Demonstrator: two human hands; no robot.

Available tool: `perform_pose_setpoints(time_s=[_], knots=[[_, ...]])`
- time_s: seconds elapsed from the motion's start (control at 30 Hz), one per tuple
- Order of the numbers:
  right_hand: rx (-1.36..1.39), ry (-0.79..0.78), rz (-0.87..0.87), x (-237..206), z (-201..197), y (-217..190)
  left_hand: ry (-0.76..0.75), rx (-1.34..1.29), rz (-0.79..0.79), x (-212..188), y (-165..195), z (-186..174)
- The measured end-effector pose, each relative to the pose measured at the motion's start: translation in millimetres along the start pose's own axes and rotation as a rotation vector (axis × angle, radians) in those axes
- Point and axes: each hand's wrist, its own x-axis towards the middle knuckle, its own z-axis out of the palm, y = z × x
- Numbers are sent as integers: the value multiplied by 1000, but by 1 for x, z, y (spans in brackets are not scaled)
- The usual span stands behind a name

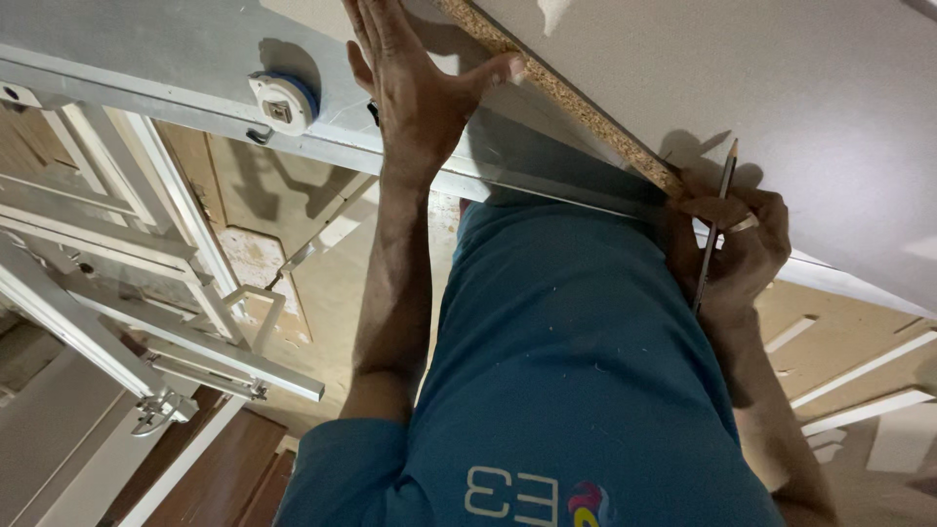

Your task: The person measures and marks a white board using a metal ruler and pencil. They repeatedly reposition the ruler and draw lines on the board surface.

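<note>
1. A large white laminated board (781, 88) fills the upper right of the view, its raw chipboard edge (556, 93) running diagonally from top centre down to the right.
2. A grey metal machine table (146, 59) with a rail spans the upper left, and aluminium frame bars (195, 342) slope beneath it.
3. The person's blue shirt (576, 371) takes up the lower centre.
4. The left hand (415, 88) lies flat and spread on the grey table, thumb stretched out to touch the board's raw edge.
5. The right hand (737, 244) is curled closed at the board's edge, pinching a pencil, with a ring on one finger.
6. A round white roller fitting (281, 105) sits on the rail, left of the left hand.
7. The pencil (714, 224) stands nearly upright, its sharpened tip against the white board face.
</note>
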Motion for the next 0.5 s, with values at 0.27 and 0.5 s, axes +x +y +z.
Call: perform_pose_setpoints(time_s=[0.27, 0.5], knots=[[38, -8, 33, 1, -1, -4, -5, -11, 3, 1, -2, 1], [63, -20, 51, 4, -1, -3, 3, 35, 20, 2, -2, 0]])
